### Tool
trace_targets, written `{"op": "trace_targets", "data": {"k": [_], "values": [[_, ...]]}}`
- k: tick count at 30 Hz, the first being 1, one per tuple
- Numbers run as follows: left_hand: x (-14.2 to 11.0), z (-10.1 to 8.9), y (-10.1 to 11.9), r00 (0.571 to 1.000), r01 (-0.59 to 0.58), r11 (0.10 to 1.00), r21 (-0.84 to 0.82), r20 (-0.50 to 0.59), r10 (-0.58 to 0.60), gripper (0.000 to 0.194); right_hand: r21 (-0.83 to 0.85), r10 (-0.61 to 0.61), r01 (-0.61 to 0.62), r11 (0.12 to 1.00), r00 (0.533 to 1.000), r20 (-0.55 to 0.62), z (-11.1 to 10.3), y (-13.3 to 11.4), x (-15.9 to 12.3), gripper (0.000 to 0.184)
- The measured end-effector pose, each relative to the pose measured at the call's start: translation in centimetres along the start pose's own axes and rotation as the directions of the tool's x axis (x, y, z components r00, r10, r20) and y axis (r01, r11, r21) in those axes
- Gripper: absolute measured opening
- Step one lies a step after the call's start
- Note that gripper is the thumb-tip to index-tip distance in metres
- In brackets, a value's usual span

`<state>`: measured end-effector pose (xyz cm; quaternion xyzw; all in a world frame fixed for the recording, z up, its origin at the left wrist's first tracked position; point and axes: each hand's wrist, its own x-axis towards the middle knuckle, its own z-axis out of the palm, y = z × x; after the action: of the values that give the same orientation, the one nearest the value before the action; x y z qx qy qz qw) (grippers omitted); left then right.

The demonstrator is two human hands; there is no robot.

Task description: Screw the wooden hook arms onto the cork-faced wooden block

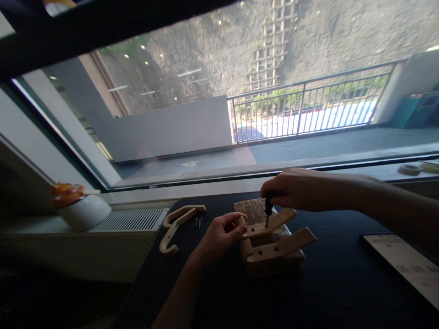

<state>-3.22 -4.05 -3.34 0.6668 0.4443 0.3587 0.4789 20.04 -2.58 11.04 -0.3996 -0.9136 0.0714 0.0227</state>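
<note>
My right hand (291, 189) is closed around the dark handle of a screwdriver (268, 209), held upright with its tip on a wooden hook (269, 224). That hook lies on a rough wooden board (255, 211) on the dark table (308, 292). My left hand (221, 235) pinches the curved left end of the same hook. A second wooden hook (279, 249) lies on the board nearer to me. Two more wooden hooks (176, 224) lie loose to the left, with a few small screws (198, 222) beside them.
A white pot with orange contents (80, 208) stands on the sill at left, beside a slatted vent (128, 220). A printed sheet (408, 265) lies at the table's right. A tape roll (409, 169) rests on the sill at far right. A large window runs behind.
</note>
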Motion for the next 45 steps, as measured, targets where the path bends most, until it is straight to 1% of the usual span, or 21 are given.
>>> {"op": "trace_targets", "data": {"k": [6,10,15,17,22,25,32,40,43,45], "values": [[0.1,0.0,-0.2,1.000,-0.004,1.000,0.001,0.004,0.004,0.049,-0.001,0.008,-0.008,1.000,1.000,-0.016,0.2,0.1,0.1,0.021],[0.0,0.0,0.0,1.000,-0.003,1.000,0.016,-0.002,0.003,0.050,-0.055,0.037,-0.038,0.998,0.999,-0.011,0.3,-0.1,0.1,0.026],[0.0,0.1,0.1,1.000,-0.006,1.000,0.011,-0.003,0.006,0.049,-0.138,0.061,-0.068,0.988,0.997,-0.050,0.8,-0.4,0.3,0.030],[0.0,0.1,0.2,1.000,-0.006,1.000,0.010,-0.002,0.006,0.049,-0.120,0.054,-0.059,0.991,0.997,-0.047,0.8,-0.6,0.2,0.028],[-0.1,0.0,0.4,1.000,-0.015,1.000,0.022,-0.003,0.015,0.050,-0.005,-0.003,0.003,1.000,1.000,-0.004,0.5,-0.9,-0.1,0.021],[-0.2,0.0,0.5,1.000,-0.009,1.000,0.016,0.004,0.009,0.049,0.029,-0.017,0.017,0.999,1.000,0.009,0.4,-0.7,-0.1,0.021],[-0.1,0.0,0.2,1.000,-0.003,1.000,0.011,0.000,0.003,0.048,0.009,-0.001,0.001,1.000,1.000,-0.017,0.8,-0.2,0.0,0.023],[0.0,0.0,0.0,1.000,-0.004,1.000,-0.008,0.007,0.004,0.049,-0.092,0.068,-0.073,0.993,0.996,-0.053,1.1,-0.4,0.4,0.032],[0.0,0.0,0.0,1.000,-0.005,1.000,-0.007,-0.001,0.005,0.049,-0.127,0.070,-0.075,0.989,0.997,-0.043,0.8,-0.6,0.3,0.032],[-0.1,0.0,0.1,1.000,-0.005,1.000,-0.009,0.001,0.005,0.050,-0.103,0.058,-0.059,0.993,0.998,-0.018,0.5,-0.6,0.2,0.030]]}}
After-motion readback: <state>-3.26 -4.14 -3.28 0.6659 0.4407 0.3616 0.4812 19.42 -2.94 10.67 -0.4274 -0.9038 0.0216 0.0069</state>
